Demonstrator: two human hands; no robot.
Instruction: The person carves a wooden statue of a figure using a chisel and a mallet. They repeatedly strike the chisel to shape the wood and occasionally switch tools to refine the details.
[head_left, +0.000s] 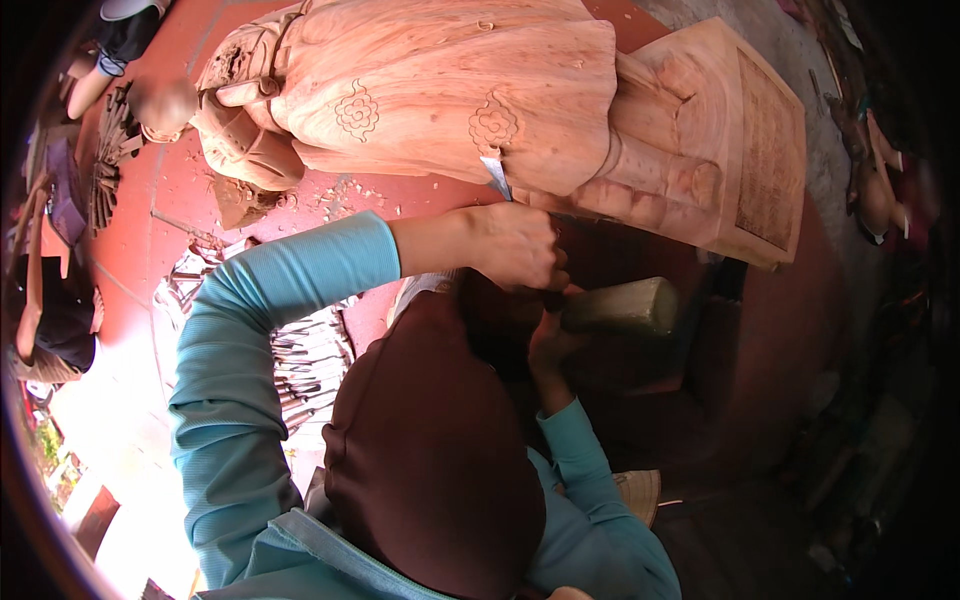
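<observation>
A large carved wooden statue point(420, 80) of a robed figure lies across the far side, with two small cloud-like motifs cut into its robe. My left hand point(520, 248) is closed around a chisel point(496, 176), whose flat metal blade points up toward the right motif at the robe's lower edge. Just below and right, my right hand point(552, 345) is closed on the handle of a mallet point(630, 306) with a pale, rounded head. The mallet's handle is mostly hidden by my hands. Whether the blade tip touches the wood is hard to tell.
Many carving tools point(308, 365) lie in rows on the left, and more tools point(108, 170) fan out farther back. Wood chips point(345, 195) litter the red tiled floor point(130, 260). The statue's square base point(765, 150) reaches right. Another person's arm point(92, 88) shows at the far left.
</observation>
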